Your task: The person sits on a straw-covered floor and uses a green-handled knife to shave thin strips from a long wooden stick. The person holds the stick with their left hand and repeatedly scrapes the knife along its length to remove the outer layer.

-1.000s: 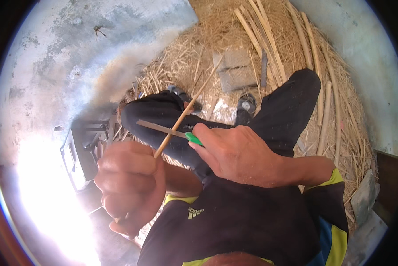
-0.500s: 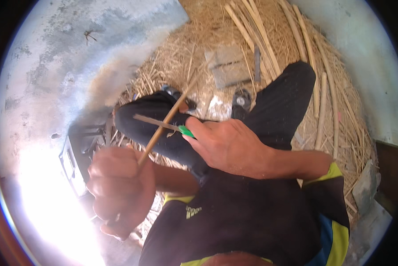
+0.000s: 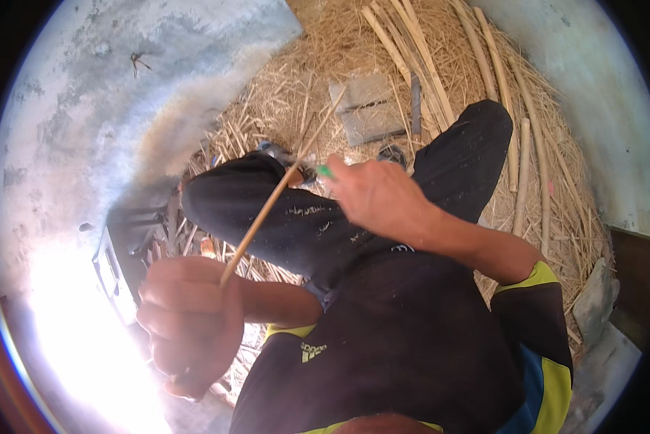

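Observation:
My left hand (image 3: 191,318) is closed in a fist round the near end of a slender tan stick (image 3: 263,208), which slants up and away to the right over my crossed legs. A green-handled knife (image 3: 325,171) is gripped in my right hand (image 3: 379,199). Its blade is smeared by motion and lies close against the far half of the stick; whether it touches cannot be made out. Pale shavings (image 3: 314,211) are scattered on my dark trousers.
Straw and shavings (image 3: 325,43) litter the floor. Grey blocks (image 3: 372,108) lie ahead of my feet, with a dark flat bar (image 3: 415,105) beside them. Long wooden strips (image 3: 423,65) and poles (image 3: 522,177) lie to the right. A whitish wall (image 3: 86,108) stands at left, a stone slab (image 3: 596,300) at right.
My right hand and the knife have slid away from me along the stick, toward its far end. My left hand has stayed nearly in place, still round the stick.

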A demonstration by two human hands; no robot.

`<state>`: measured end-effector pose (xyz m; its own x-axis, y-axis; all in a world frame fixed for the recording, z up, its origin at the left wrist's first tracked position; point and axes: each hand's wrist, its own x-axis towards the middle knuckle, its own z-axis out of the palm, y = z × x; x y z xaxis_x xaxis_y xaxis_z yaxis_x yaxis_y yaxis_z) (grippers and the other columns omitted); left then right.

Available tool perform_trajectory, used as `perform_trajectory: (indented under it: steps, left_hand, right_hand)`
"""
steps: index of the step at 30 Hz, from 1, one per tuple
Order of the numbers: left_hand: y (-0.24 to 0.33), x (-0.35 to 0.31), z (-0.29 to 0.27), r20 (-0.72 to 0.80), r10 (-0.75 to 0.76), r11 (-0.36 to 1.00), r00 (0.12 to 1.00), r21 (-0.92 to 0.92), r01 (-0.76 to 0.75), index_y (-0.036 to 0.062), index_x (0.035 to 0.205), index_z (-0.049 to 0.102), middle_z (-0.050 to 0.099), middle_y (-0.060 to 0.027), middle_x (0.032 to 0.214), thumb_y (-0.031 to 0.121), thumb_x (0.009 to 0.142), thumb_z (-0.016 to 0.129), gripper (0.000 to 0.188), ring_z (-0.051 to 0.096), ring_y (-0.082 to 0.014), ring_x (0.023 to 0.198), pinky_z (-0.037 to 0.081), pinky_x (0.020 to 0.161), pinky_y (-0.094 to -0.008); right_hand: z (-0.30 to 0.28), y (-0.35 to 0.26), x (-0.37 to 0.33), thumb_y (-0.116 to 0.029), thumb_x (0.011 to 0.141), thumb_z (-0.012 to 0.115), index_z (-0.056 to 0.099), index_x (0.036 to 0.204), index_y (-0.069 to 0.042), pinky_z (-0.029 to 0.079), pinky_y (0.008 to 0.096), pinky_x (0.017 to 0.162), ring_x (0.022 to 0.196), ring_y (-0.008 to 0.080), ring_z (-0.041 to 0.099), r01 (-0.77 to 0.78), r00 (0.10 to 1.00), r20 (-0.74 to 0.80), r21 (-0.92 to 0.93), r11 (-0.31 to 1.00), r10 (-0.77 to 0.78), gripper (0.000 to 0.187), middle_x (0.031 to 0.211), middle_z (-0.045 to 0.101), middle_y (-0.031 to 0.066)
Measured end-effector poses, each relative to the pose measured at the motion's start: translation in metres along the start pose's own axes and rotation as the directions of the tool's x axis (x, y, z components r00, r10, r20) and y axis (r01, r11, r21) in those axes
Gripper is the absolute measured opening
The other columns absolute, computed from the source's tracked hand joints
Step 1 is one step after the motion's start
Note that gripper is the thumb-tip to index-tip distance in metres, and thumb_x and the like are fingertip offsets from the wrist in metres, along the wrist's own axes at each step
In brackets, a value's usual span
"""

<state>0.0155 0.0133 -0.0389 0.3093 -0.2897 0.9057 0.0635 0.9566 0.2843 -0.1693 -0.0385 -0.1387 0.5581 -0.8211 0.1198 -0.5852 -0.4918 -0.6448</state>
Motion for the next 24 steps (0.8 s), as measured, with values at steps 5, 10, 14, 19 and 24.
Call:
perform_trajectory:
  steps: [5,10,14,19,24]
  left_hand:
    - [-0.001,0.004,0.007,0.06,-0.026,0.999,0.998,0.031,0.024,0.0197,0.048,0.03,0.021,0.0069,0.039,0.039,0.085,0.041,0.043,0.022,-0.0058,0.037,0.017,0.039,-0.0222]
    - [0.001,-0.005,0.015,-0.195,0.041,0.91,0.98,0.413,0.044,0.0177,0.049,0.024,0.015,0.0031,0.04,0.039,0.083,0.039,0.043,0.015,-0.0105,0.043,0.012,0.042,-0.0284]
    - [0.004,0.001,0.026,-0.302,0.09,0.899,0.949,0.436,0.053,0.0175,0.049,0.019,0.013,0.0022,0.04,0.033,0.079,0.038,0.038,0.014,-0.011,0.043,0.013,0.044,-0.028]
    - [-0.002,-0.005,0.021,-0.258,0.063,0.916,0.964,0.399,0.046,0.0178,0.051,0.02,0.015,0.0027,0.04,0.034,0.083,0.037,0.04,0.016,-0.0109,0.043,0.012,0.044,-0.0281]
    - [0.006,0.001,0.013,-0.243,0.086,0.912,0.966,0.41,0.022,0.018,0.051,0.021,0.017,0.0029,0.04,0.035,0.083,0.037,0.04,0.015,-0.0105,0.041,0.013,0.045,-0.0281]
  right_hand:
    - [0.025,0.023,0.005,-0.02,0.089,0.054,0.05,0.097,0.003,0.047,0.0442,0.05,0.056,0.0366,0.06,-0.196,0.98,-0.044,-0.077,0.978,0.193,0.024,0.058,0.056,0.0209]
    - [0.017,-0.03,-0.009,-0.018,0.091,0.05,0.05,0.092,0.005,0.049,0.0409,0.051,0.058,0.0347,0.061,0.116,0.993,-0.027,0.124,0.985,-0.113,0.023,0.062,0.058,0.0202]
    - [0.035,0.019,0.018,-0.018,0.09,0.052,0.047,0.09,0.001,0.046,0.0442,0.05,0.057,0.0359,0.058,-0.176,0.983,-0.069,-0.091,0.98,0.17,0.02,0.062,0.056,0.0187]
    - [0.026,-0.002,0.003,-0.018,0.091,0.049,0.049,0.094,0.001,0.046,0.0469,0.05,0.057,0.0385,0.058,0.04,0.999,-0.036,0.116,0.992,-0.036,0.019,0.056,0.054,0.0193]
    - [0.03,0.021,0.022,-0.02,0.091,0.049,0.05,0.097,0.002,0.045,0.0486,0.053,0.058,0.0414,0.057,-0.017,0.999,-0.043,0.078,0.997,0.021,0.023,0.058,0.056,0.0212]
